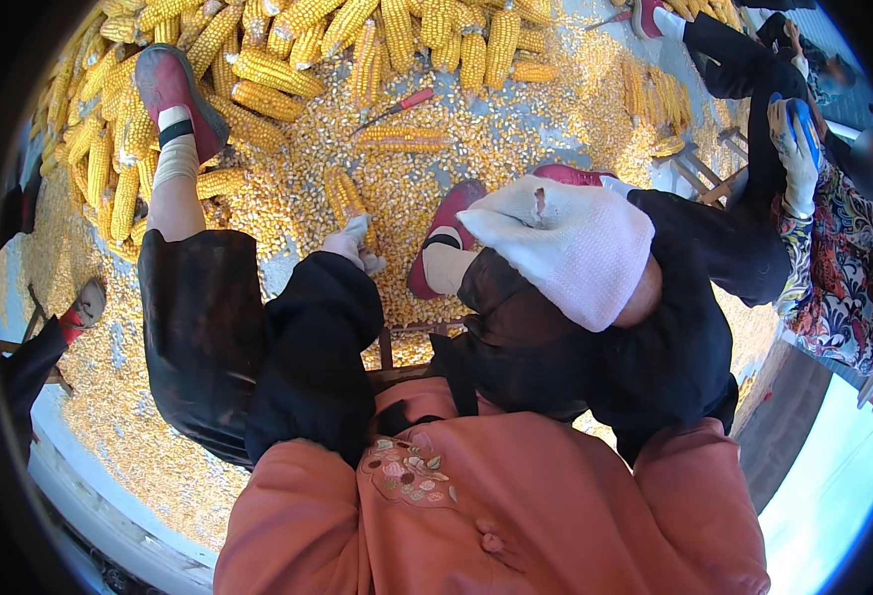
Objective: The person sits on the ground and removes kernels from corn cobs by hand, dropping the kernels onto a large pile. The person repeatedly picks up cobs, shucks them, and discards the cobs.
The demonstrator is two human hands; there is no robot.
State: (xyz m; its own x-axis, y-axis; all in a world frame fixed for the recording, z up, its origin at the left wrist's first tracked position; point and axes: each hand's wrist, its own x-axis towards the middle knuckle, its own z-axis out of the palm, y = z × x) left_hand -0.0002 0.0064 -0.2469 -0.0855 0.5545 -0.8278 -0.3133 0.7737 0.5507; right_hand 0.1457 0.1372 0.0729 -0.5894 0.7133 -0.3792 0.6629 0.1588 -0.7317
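My left hand (354, 245), in a whitish glove, is closed around the near end of a yellow corn cob (341, 191) beside my left knee. The cob points away from me over loose kernels. Much closer to the camera, my right hand (575, 250) is raised above my right leg, wrapped in a white knitted glove with a small hole. Its fingers are hidden by the glove, so neither their position nor anything in them shows. Farther off, a tool with a red handle and thin metal shaft (397, 107) lies next to another cob (403, 138).
A big heap of corn cobs (278, 69) fills the far left, against my left shoe (174, 89). Loose kernels (298, 149) cover the ground. At the right sits another person with a gloved hand (799, 159) on something blue, near a wooden stool (704, 178). Another person's foot (84, 305) shows at left.
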